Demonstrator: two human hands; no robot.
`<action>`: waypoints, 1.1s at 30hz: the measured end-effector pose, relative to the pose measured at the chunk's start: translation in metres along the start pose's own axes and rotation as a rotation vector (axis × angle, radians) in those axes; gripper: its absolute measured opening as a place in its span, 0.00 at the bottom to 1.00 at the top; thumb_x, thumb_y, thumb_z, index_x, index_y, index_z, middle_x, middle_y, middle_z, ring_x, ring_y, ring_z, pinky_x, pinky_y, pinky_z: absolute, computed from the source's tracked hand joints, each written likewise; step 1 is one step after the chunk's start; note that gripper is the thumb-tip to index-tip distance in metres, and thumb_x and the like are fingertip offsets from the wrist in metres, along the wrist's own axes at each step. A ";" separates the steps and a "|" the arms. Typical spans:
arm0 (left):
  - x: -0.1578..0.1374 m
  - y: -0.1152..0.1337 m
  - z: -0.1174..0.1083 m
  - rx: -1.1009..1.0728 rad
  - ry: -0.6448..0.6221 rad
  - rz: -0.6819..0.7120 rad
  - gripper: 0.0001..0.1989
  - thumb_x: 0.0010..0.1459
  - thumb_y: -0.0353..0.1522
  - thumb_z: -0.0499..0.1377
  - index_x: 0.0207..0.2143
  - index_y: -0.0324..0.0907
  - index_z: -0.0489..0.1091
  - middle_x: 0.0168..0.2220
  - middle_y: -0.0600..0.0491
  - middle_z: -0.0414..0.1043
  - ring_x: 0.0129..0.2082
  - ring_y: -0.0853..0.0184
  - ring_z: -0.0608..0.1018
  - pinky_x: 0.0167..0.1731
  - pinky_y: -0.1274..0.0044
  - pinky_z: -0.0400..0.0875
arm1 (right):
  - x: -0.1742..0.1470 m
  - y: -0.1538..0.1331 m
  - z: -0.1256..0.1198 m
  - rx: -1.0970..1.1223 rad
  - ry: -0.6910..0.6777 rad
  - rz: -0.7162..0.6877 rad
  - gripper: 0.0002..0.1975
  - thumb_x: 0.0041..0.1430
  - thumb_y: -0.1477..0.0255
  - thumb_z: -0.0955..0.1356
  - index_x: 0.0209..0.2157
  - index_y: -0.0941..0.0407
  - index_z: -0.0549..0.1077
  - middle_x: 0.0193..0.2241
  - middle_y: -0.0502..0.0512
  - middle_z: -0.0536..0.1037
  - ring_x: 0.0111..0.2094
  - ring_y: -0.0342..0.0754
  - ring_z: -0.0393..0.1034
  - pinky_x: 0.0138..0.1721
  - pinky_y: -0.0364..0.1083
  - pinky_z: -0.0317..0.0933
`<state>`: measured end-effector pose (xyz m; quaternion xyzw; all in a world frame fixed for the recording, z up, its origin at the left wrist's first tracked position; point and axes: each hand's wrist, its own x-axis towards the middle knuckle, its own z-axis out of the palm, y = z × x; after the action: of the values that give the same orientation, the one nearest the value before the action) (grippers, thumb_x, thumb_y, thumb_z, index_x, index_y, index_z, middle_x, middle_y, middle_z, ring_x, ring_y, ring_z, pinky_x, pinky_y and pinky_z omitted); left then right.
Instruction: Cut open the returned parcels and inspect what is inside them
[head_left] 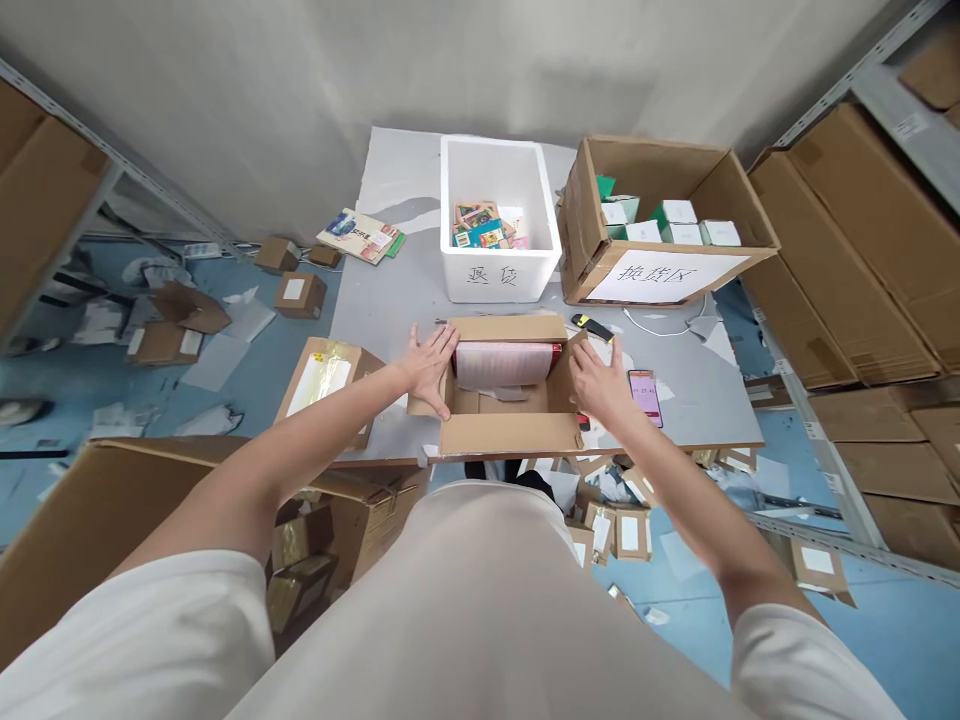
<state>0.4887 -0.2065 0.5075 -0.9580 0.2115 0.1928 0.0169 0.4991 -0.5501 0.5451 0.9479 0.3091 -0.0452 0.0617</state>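
Observation:
An opened cardboard box [511, 434] stands at the table's front edge with its flaps folded out. Inside lies a whitish, paper-like item with red ends [504, 365], and a loose scrap shows below it. My left hand [431, 368] rests on the box's left side, fingers spread and thumb apart. At the right side, my right hand [598, 380] has its fingers bent around the flap; the fingertips are partly hidden. Just beyond that hand lies a black and yellow box cutter [592, 327]. A phone with a lit screen [645, 397] is to its right.
Behind stand a white foam bin [501, 275] holding small colourful packs and a large carton [574, 240] with white-green boxes. Books [361, 236] lie at the back left, a taped parcel [322, 375] at the front left. Shelves flank the table; cartons and paper litter the floor.

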 end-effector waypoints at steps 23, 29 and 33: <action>0.001 0.001 -0.009 -0.117 0.025 0.014 0.72 0.29 0.59 0.64 0.69 0.35 0.34 0.69 0.34 0.32 0.68 0.40 0.34 0.59 0.44 0.26 | 0.030 -0.020 -0.028 0.100 -0.111 -0.074 0.11 0.65 0.71 0.57 0.43 0.55 0.67 0.41 0.59 0.78 0.40 0.54 0.73 0.59 0.67 0.35; -0.007 -0.003 -0.007 -0.187 0.060 0.027 0.71 0.31 0.58 0.64 0.69 0.38 0.33 0.69 0.35 0.36 0.68 0.41 0.36 0.57 0.42 0.29 | 0.012 -0.003 -0.024 0.226 0.108 -0.184 0.14 0.62 0.75 0.56 0.46 0.56 0.67 0.41 0.59 0.76 0.43 0.54 0.69 0.59 0.63 0.43; -0.011 0.003 -0.009 -0.195 0.106 0.023 0.67 0.32 0.56 0.65 0.69 0.40 0.39 0.69 0.35 0.38 0.68 0.38 0.37 0.57 0.40 0.29 | 0.011 0.021 -0.049 0.360 0.285 -0.160 0.14 0.60 0.74 0.56 0.44 0.57 0.69 0.36 0.59 0.74 0.38 0.52 0.68 0.44 0.51 0.61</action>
<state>0.4812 -0.2057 0.5200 -0.9614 0.2034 0.1617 -0.0901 0.5226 -0.5538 0.5942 0.9129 0.3760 0.0299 -0.1561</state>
